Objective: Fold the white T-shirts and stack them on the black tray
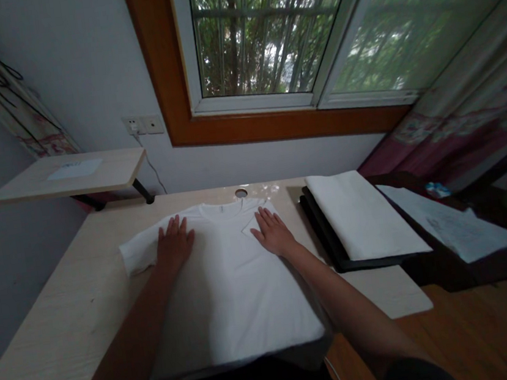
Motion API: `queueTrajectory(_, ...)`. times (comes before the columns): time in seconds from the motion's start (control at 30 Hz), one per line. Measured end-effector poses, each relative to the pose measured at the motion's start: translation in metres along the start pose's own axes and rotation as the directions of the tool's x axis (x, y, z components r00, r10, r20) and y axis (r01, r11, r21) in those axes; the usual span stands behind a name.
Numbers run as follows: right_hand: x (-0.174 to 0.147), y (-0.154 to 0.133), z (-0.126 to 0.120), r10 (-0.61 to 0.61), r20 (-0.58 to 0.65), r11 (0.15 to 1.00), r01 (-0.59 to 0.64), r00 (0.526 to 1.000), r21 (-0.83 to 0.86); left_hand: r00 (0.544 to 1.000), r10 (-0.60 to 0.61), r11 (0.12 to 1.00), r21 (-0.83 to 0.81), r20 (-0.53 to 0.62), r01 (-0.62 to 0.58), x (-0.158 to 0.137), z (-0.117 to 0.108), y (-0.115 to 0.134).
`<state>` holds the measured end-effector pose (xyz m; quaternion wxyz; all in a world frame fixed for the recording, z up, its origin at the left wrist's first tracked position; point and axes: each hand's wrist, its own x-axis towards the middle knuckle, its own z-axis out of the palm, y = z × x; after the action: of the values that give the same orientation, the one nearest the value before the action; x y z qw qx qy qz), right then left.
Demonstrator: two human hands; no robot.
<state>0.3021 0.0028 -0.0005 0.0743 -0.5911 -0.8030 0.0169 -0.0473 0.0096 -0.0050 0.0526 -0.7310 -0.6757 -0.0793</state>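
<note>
A white T-shirt (236, 278) lies spread on the light wooden desk, its round collar toward the wall and its lower hem at the desk's front edge. The sleeve on the left stretches outward, while the one on the right is folded in over the chest. My left hand (175, 242) rests flat on the shirt near the left shoulder, fingers apart. Over by the folded sleeve, my right hand (273, 230) presses flat with its fingers stretched out. Neither hand grips the cloth.
Right of the shirt sits a stack of folded white cloth (365, 216) on black folded pieces (325, 230). A small raised shelf (117, 170) stands at the back left of the desk (63, 299). A paper sheet (451, 221) lies on a dark surface at the far right.
</note>
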Motion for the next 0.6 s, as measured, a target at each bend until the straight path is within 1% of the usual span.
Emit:
queueTrajectory(0.13, 0.018, 0.002, 0.002, 0.003, 0.013, 1.000, -0.003, 1.000, 0.023, 1.000, -0.011, 1.000, 0.005, 0.000, 0.011, 0.010, 0.003, -0.007)
queueTrajectory(0.27, 0.031, 0.001, 0.003, 0.001, 0.017, 0.999, -0.002, 1.000, 0.036, 1.000, -0.012, 1.000, 0.003, 0.007, 0.012, 0.014, 0.001, -0.012)
queueTrajectory(0.47, 0.032, -0.001, 0.004, -0.012, -0.017, 1.000, 0.012, 1.000, 0.027, 1.000, -0.015, 1.000, 0.004, 0.002, 0.015, 0.014, -0.004, -0.020)
queueTrajectory(0.6, 0.031, 0.000, 0.005, -0.019, -0.024, 1.000, 0.020, 1.000, 0.017, 1.000, 0.007, 1.000, -0.020, 0.014, -0.007, 0.012, -0.004, -0.039)
